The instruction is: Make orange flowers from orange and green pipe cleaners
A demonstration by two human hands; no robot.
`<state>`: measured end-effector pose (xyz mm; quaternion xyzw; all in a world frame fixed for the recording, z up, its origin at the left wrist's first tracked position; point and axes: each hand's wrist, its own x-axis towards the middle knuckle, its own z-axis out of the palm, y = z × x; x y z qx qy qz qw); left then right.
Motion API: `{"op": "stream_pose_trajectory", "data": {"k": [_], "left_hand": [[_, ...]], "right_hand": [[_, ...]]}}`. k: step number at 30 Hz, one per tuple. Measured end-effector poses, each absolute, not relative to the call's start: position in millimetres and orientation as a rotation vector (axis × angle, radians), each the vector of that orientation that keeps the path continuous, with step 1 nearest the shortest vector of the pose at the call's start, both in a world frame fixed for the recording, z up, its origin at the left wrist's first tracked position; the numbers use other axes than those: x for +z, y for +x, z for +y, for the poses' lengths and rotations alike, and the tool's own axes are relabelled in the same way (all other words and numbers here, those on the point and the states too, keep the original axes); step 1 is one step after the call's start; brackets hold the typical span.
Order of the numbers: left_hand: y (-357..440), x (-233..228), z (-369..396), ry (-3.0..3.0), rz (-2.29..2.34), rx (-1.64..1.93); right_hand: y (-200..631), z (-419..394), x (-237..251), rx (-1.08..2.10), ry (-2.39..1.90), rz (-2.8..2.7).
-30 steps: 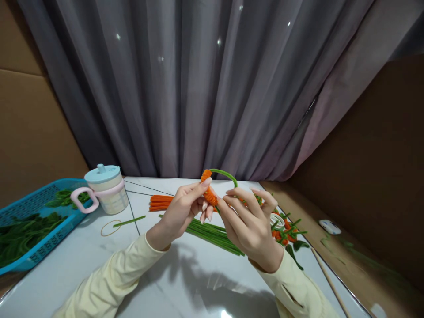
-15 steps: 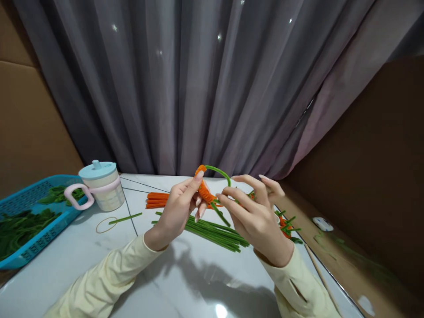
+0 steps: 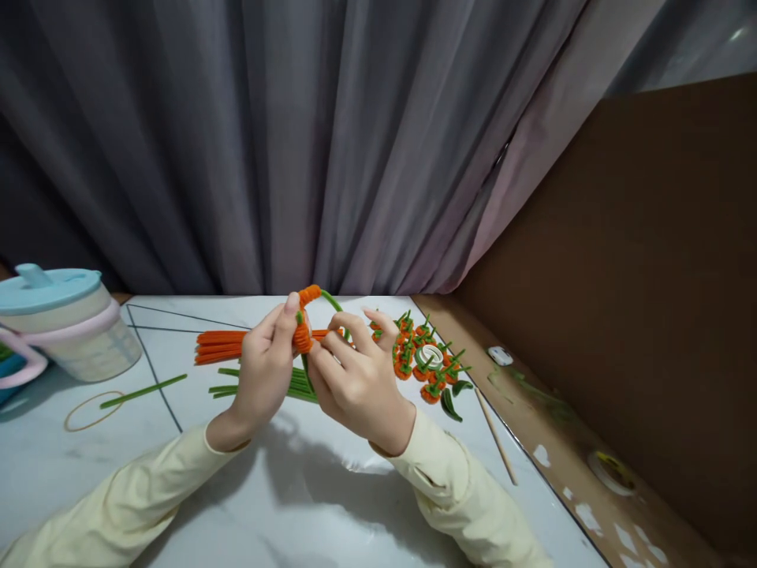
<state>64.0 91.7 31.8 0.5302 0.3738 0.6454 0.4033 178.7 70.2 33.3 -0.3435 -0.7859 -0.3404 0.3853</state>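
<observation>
My left hand (image 3: 266,371) is closed, its thumb and fingers pinching a coiled orange pipe cleaner (image 3: 303,335). The coil is bent into a curve, and a green pipe cleaner (image 3: 332,300) arches out of its upper end. My right hand (image 3: 362,383) presses its thumb and index finger against the coil's lower end; its other fingers are curled and partly raised. Another green length hangs down by the right fingertips, partly hidden. Behind the hands lie a bundle of orange pipe cleaners (image 3: 218,347) and a bundle of green pipe cleaners (image 3: 300,385).
Several small orange shapes with green tops (image 3: 430,392) surround a white ring-shaped roll (image 3: 429,356) at right. Dark green leaves (image 3: 450,405) and a thin stick (image 3: 497,438) lie nearer. Leftward are a lidded cup (image 3: 98,343), a rubber band (image 3: 71,422) and a green piece (image 3: 145,390).
The view has turned to the right, showing more of the orange shapes. My right hand has closed in on the orange coil, which was straighter before and is now bent round.
</observation>
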Motion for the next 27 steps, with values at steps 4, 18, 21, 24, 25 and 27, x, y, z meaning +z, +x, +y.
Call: {"op": "stream_pose_trajectory", "data": {"k": [4, 18, 21, 24, 25, 27], "left_hand": [[65.7, 21.5, 95.2, 1.6, 1.064, 1.698], [78.5, -34.2, 77.0, 1.53, 1.018, 1.133], [85.6, -48.8, 69.5, 1.608, 1.016, 1.108], [85.7, -56.1, 68.4, 1.708, 1.016, 1.11], [84.7, -56.7, 68.7, 1.74, 1.016, 1.1], [82.1, -55.7, 68.9, 1.778, 1.013, 1.051]], "right_hand": [[172.8, 70.1, 22.7, -0.657, -1.006, -1.984], [211.9, 29.5, -47.1, -0.612, -1.0, -2.079], [210.2, 21.0, -53.6, -0.473, -1.084, -2.024], [216.4, 16.2, -50.9, -0.276, -1.115, -1.995], [220.0, 15.0, -49.7, -0.238, -1.126, -1.97], [227.7, 12.7, -49.3, -0.263, -1.166, -1.908]]}}
